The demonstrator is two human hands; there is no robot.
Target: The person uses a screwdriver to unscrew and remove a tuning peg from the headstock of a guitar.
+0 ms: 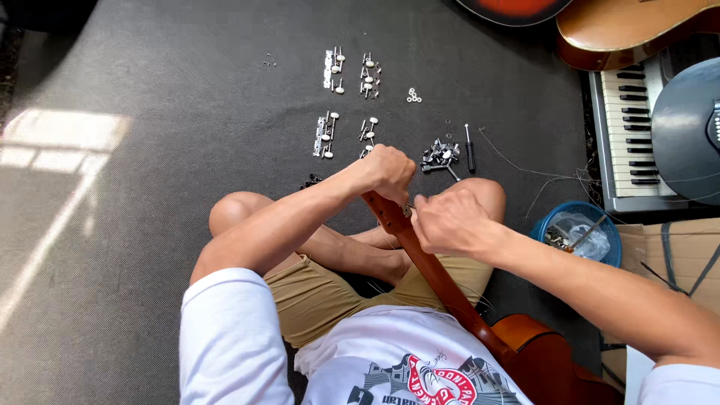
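Note:
I sit cross-legged on a dark mat with a brown guitar neck (431, 274) lying across my lap, its body (540, 356) by my right side. My left hand (390, 171) is closed over the headstock end of the neck. My right hand (448, 221) is closed beside the neck just below it, pinching a small metal part (409, 210) against the wood. The headstock itself is hidden under my left hand.
Several tuning-machine strips with white knobs (330, 135) lie in rows on the mat (150, 150) ahead, with small washers (413, 95), a pile of dark tuners (440, 155) and a screwdriver (469, 148). A blue bowl (581, 232), a keyboard (626, 131) and other guitars (622, 30) stand at right.

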